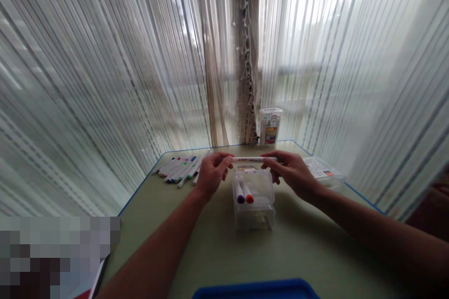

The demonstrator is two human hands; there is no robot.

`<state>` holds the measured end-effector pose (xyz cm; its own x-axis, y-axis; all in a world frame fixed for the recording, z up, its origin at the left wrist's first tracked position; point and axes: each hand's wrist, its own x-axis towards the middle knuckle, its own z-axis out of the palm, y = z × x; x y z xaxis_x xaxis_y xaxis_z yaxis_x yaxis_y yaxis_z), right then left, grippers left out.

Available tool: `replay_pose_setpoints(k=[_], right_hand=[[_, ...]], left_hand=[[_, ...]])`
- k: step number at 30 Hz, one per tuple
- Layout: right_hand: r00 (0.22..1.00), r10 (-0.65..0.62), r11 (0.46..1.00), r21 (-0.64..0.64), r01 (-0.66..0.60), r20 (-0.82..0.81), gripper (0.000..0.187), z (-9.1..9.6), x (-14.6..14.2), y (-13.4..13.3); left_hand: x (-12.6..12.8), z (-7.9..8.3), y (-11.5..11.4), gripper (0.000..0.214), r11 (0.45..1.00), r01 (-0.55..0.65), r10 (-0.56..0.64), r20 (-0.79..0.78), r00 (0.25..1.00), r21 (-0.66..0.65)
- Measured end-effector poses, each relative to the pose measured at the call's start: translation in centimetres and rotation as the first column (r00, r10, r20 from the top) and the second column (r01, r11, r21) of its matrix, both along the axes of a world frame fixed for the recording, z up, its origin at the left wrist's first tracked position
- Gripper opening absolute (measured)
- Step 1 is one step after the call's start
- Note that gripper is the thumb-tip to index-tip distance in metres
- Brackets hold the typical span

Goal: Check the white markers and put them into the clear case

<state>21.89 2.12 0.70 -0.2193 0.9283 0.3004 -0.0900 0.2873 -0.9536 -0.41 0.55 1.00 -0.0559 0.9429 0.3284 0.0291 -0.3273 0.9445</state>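
Observation:
My left hand [213, 173] and my right hand [292, 172] both pinch one white marker [249, 159], held level above a clear plastic box [253, 205]. The left fingers grip its left end, the right fingers its right end. Inside the box lie two markers, one with a purple cap [240, 198] and one with an orange cap [249, 198]. A row of several loose markers [182, 168] with coloured caps lies on the green table [217, 247] just left of my left hand.
A clear tub with a label [270, 126] stands at the table's far edge by the striped curtains. A flat clear lid or pack [322, 170] lies behind my right hand. A blue tray edge [256, 288] shows at the near side.

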Motion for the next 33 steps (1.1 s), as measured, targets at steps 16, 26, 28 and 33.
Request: replay_pose_setpoints(k=[16,26,28,33], right_hand=[[1.000,-0.003,1.000,0.002,0.003,0.004,0.039,-0.12,-0.03,-0.03],[0.996,-0.034,0.999,0.028,0.032,0.077,0.044,0.03,-0.18,-0.31],[0.998,-0.031,0.999,0.032,0.030,0.048,0.042,0.04,-0.24,-0.26],[0.999,-0.029,1.000,0.012,0.028,0.033,0.044,-0.03,-0.23,-0.18]], left_hand=[[0.00,-0.08,-0.20,0.030,1.000,0.004,-0.005,-0.015,1.000,-0.017],[-0.01,-0.03,-0.08,0.032,1.000,-0.001,0.000,-0.020,1.000,-0.020],[0.01,-0.06,-0.05,0.032,1.000,-0.003,0.003,-0.020,1.000,-0.014],[-0.02,-0.28,0.06,0.027,1.000,-0.002,0.002,-0.015,1.000,-0.009]])
